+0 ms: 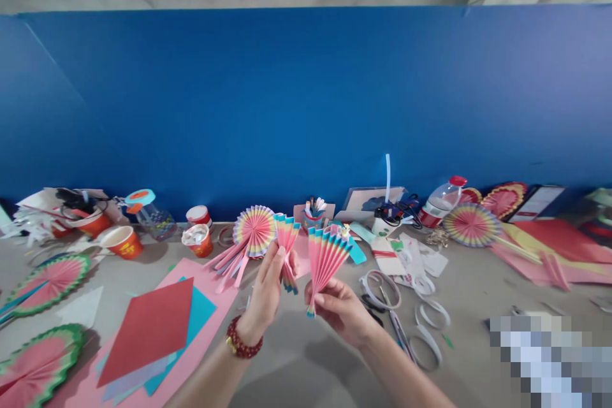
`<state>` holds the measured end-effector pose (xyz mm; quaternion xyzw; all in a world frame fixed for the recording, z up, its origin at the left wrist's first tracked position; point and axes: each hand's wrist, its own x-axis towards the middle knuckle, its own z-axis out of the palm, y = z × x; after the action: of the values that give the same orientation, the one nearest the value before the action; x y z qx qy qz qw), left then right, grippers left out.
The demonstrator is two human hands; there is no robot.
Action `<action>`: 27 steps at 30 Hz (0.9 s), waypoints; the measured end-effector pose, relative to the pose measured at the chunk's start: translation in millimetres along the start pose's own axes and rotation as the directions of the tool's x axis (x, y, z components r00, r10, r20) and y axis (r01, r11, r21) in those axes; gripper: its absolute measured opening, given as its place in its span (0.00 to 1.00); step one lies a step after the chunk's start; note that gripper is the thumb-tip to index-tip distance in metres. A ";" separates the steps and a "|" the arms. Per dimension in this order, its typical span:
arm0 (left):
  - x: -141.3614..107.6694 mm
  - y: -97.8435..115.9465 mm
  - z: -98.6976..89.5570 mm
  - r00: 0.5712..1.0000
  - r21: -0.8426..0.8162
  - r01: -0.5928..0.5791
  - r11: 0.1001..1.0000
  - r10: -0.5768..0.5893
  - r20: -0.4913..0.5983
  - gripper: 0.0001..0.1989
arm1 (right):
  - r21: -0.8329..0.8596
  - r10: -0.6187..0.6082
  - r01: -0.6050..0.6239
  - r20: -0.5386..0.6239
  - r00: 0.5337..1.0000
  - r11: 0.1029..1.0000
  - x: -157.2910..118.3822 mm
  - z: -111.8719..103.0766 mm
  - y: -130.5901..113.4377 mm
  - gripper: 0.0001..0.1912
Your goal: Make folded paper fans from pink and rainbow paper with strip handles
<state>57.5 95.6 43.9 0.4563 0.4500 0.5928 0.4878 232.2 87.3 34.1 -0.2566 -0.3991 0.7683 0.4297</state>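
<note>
My left hand (268, 287), with a red beaded bracelet at the wrist, is closed on a narrow pleated paper piece (287, 242), pink with rainbow-coloured edges. Pinched at its lower end by my right hand (339, 309) is a second pleated paper piece (327, 258), pink with yellow and blue tips, spread like a fan. Both pieces are held up side by side over the grey table, a small gap between them. Behind the left one, a round pleated fan (254, 231) with a pink centre and yellow-purple rim lies on the table.
Red, blue and pink paper sheets (148, 331) lie at left, near green-edged fans (45, 363). Paper cups (123, 242) and a bottle (440, 204) line the blue partition (306, 102). Scissors (399, 331) and tape rolls (381, 289) sit at right, beyond them a round fan (471, 225).
</note>
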 end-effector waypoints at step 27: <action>-12.1 36.1 10.3 0.909 0.585 -0.369 0.722 0.148 0.390 0.06 | -0.656 -0.468 0.394 0.070 0.881 0.644 -16.7 -7.5 -47.3 0.29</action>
<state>62.9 80.2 79.8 0.7438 0.4732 0.3825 0.2767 267.6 90.6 70.2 -0.3278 -0.6672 0.4403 0.5036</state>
